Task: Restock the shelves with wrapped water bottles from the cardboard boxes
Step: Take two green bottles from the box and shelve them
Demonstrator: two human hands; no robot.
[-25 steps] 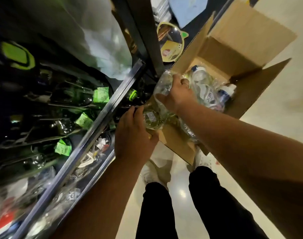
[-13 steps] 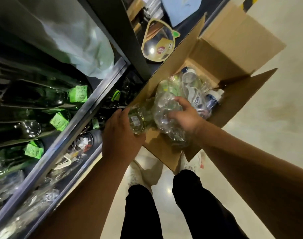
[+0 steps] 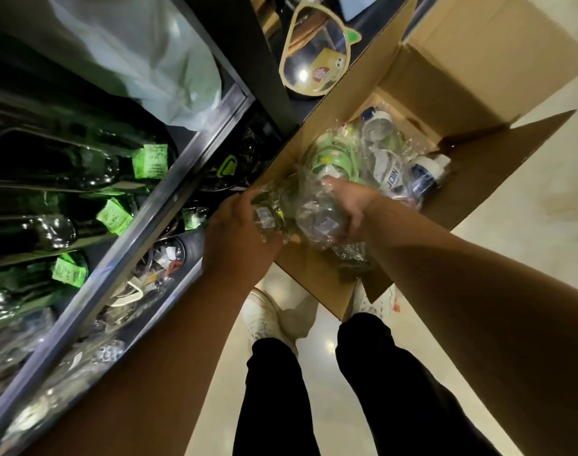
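One camera only, worn on head. Wide view, aims steeply down, close. Shiny metal shelf rail [image 3: 162,199] at left, open brown cardboard box [image 3: 445,77] at right, black trouser legs [image 3: 274,390] and pale glossy floor [image 3: 560,159] underneath.

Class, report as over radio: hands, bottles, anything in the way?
Left hand holds a wrapped bottle. Right hand grips a second bottle. Both over the cardboard box. Shelf alongside looks crowded.
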